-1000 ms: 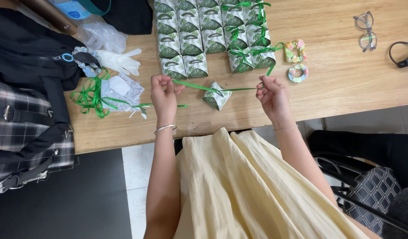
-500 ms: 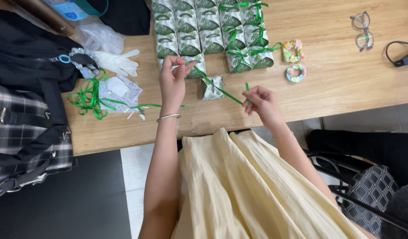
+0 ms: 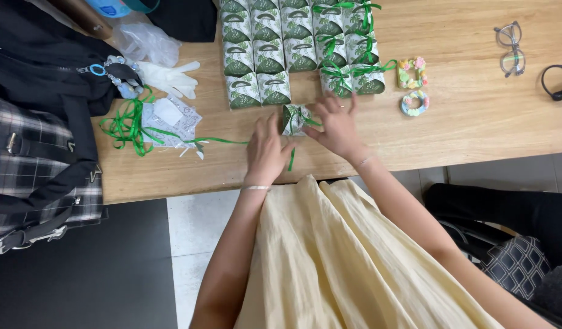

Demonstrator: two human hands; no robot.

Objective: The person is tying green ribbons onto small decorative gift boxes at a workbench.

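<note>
A small green-and-white leaf-print gift box (image 3: 292, 118) lies on the wooden table (image 3: 463, 131) near its front edge. My left hand (image 3: 265, 151) and my right hand (image 3: 337, 125) flank it, fingers pinching a thin green ribbon (image 3: 291, 159) that wraps the box. One ribbon end hangs down between my hands. Behind the box stand rows of matching boxes (image 3: 268, 55), the right-hand ones (image 3: 348, 42) tied with green ribbon bows.
A tangle of green ribbon (image 3: 131, 125), a small packet (image 3: 171, 117) and a white glove (image 3: 168, 78) lie at the left by a black bag (image 3: 43, 103). Two pastel rings (image 3: 413, 85), glasses (image 3: 509, 52) and a black cable (image 3: 558, 85) lie at the right.
Both hands came down from holding the ribbon stretched above the table and now close in on the box. The ribbon is now drawn around the box.
</note>
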